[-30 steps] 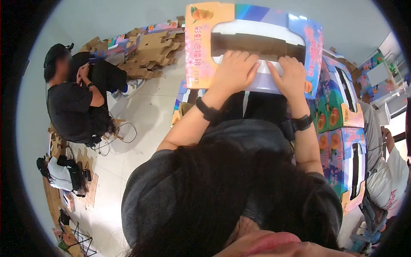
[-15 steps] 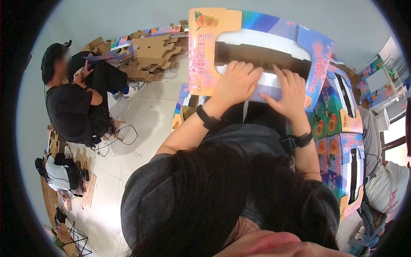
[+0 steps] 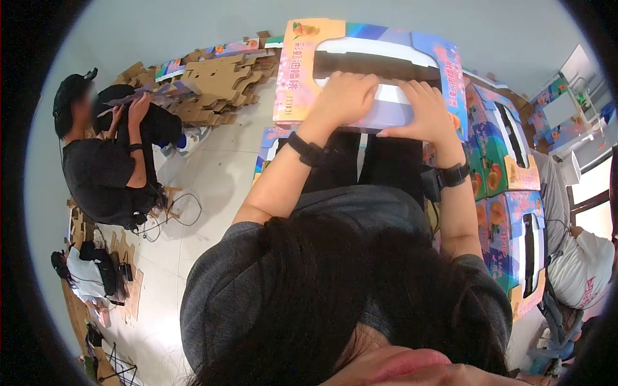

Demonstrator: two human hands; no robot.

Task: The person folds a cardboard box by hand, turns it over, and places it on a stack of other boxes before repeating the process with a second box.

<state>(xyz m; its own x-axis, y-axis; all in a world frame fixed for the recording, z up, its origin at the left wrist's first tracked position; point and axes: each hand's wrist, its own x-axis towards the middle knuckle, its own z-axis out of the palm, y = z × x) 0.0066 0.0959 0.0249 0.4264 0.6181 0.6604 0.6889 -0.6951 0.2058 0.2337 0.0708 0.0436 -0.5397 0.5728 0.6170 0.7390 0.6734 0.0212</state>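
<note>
Floor: pale tiled floor point(image 3: 212, 167) fills the left middle of the frame, grey wall across the top.
Box: colourful printed carton point(image 3: 302, 71) sits at upper centre, over my lap, long window cut-out facing up; peach picture and orange panel at its left end.
Left hand: my left hand point(image 3: 344, 96) lies palm down on the near flap of the carton, fingers spread flat and pressing, not curled round anything.
Right hand: my right hand point(image 3: 428, 116) rests just beside it on the same flap, fingers extended, flat on the surface; no closed hold.
Wrists: black band on each wrist.
Stack: finished cartons point(image 3: 508, 193) piled at right of frame.
Flat stock: unfolded cardboard blanks point(image 3: 219, 83) heaped at upper left.
Co-worker: person in black point(image 3: 103, 167) sits on the floor at left, both hands on a blank.
</note>
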